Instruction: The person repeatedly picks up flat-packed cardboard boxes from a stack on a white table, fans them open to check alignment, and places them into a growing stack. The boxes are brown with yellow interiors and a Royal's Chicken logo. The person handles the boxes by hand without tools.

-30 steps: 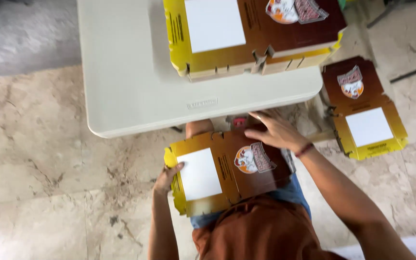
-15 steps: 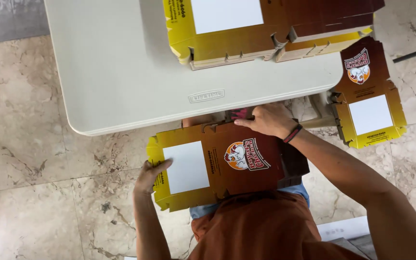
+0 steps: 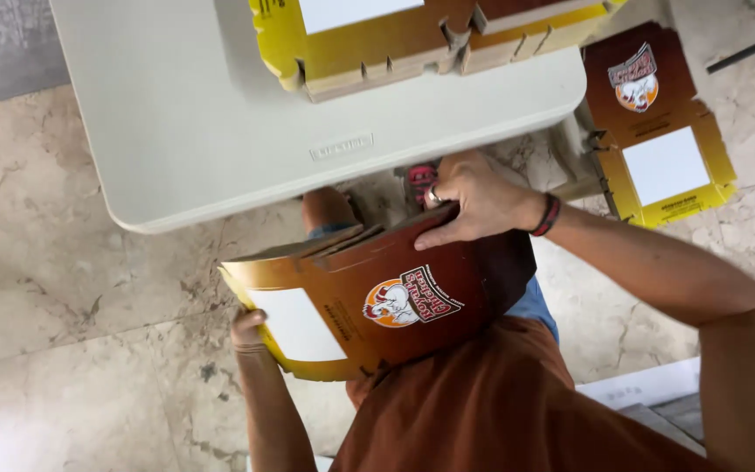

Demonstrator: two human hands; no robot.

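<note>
Brown-and-yellow cardboard, the box (image 3: 369, 301) bows over the person's lap below the table (image 3: 220, 114). The right hand (image 3: 478, 201) pinches its top edge; the left hand (image 3: 246, 328) cups the lower corner. Even pressure at both ends should pop it open squarely.

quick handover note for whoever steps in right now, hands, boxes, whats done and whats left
Left hand: grips the lower left edge of the brown and yellow carton.
Right hand: pinches the carton's top right edge.
The carton sits on the lap, bowed partly open, not yet a finished box.
A stack of flat cartons lies on the white table; one more flat carton lies on the floor to the right. All of those are left to fold.
</note>
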